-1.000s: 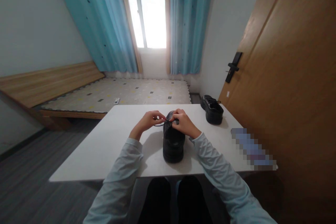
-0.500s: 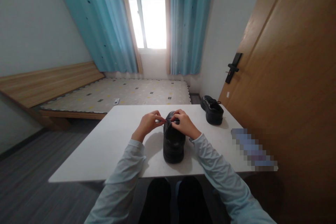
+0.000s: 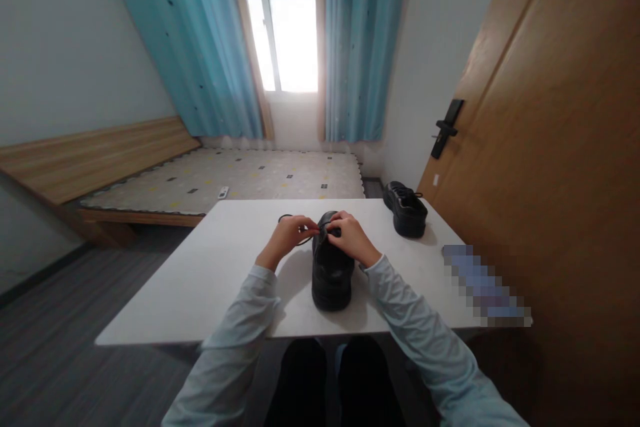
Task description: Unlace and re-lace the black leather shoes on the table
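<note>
A black lace-up shoe (image 3: 332,283) stands upright on the white table (image 3: 210,280), its heel toward me. On the left of its lacing, my left hand (image 3: 290,237) pinches a black shoelace (image 3: 303,241); a loop of it sticks out beyond the fingers. My right hand (image 3: 349,235) is closed at the right side of the lacing, thumb and fingertips pinched together by the knot area. The lace between its fingertips is too small to make out clearly. Both hands' fingertips nearly meet over the shoe's tongue.
A second black shoe (image 3: 407,212) stands at the table's far right. A blurred bluish item (image 3: 485,283) lies by the right edge. Behind the table is a bed (image 3: 250,173) with a small white object (image 3: 223,193) on it. A wooden door (image 3: 550,147) rises at the right.
My left hand has shifted slightly right toward the lacing, and a loop of lace now shows beyond its fingers. My right hand stays in nearly the same place.
</note>
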A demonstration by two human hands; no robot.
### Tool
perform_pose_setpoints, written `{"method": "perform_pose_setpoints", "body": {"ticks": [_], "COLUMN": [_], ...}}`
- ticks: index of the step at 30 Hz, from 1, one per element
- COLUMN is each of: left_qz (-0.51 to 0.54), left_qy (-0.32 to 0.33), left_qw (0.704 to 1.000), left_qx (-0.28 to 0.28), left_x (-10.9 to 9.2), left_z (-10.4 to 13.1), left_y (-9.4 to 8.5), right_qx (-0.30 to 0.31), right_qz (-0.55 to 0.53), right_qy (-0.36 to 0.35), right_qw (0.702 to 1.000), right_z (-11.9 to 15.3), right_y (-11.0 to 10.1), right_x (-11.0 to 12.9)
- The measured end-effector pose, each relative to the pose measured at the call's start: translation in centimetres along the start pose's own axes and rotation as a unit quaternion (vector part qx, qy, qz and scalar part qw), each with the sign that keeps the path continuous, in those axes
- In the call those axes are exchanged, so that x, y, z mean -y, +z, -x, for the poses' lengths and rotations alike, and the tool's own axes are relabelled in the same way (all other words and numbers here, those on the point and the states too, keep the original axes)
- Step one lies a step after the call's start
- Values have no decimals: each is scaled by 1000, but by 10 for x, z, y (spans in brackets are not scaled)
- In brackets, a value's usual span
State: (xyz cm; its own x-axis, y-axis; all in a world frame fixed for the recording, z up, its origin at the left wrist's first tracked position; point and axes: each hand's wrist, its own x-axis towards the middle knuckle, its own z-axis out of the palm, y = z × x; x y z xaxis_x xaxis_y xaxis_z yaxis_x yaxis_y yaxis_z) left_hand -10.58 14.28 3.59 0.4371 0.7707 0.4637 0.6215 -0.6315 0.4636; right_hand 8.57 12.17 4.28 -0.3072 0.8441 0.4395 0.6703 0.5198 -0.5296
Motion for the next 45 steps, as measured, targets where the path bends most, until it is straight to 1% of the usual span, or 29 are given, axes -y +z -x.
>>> {"method": "perform_pose_setpoints", "body": {"ticks": [4,10,15,18,21,25,28,31,33,35,38,40,42,45], "left_qz": [15,29,72,77,64,38,20,11,10,25,71,82,79,86], "left_qy": [-20,-20,-16,-18,-26,-24,-22,-26,-27,-25,-13,-6,1,18], "left_qw": [1000,999,997,997,998,997,995,993,994,995,996,996,996,995], "left_qx": [5,15,29,26,1,-58,-97,-112,-106,-89,-51,-39,-39,-38], "left_x": [-1,2,4,5,7,9,8,5,3,1,1,1,-1,-7], "left_z": [-1,-2,0,1,1,1,1,1,1,0,0,0,0,0], "left_y": [2,5,4,4,4,4,3,2,1,2,4,5,5,4], "right_qx": [-11,-28,-32,-40,-50,-72,-101,-130,-150,-166,-181,-187,-190,-195], "right_qz": [4,-8,-21,-32,-49,-65,-95,-168,-232,-305,-409,-457,-488,-513], "right_qy": [-1,3,13,18,17,9,34,76,95,105,99,95,95,93], "right_qw": [1000,1000,999,999,997,995,990,974,956,932,889,864,847,831], "right_z": [0,0,0,-1,-1,-2,-4,-6,-8,-9,-9,-9,-8,-8], "right_y": [3,8,9,8,4,-8,-20,-31,-36,-40,-47,-51,-56,-65], "right_x": [-2,-5,-6,-7,-6,-5,-7,-15,-20,-23,-24,-22,-20,-19]}}
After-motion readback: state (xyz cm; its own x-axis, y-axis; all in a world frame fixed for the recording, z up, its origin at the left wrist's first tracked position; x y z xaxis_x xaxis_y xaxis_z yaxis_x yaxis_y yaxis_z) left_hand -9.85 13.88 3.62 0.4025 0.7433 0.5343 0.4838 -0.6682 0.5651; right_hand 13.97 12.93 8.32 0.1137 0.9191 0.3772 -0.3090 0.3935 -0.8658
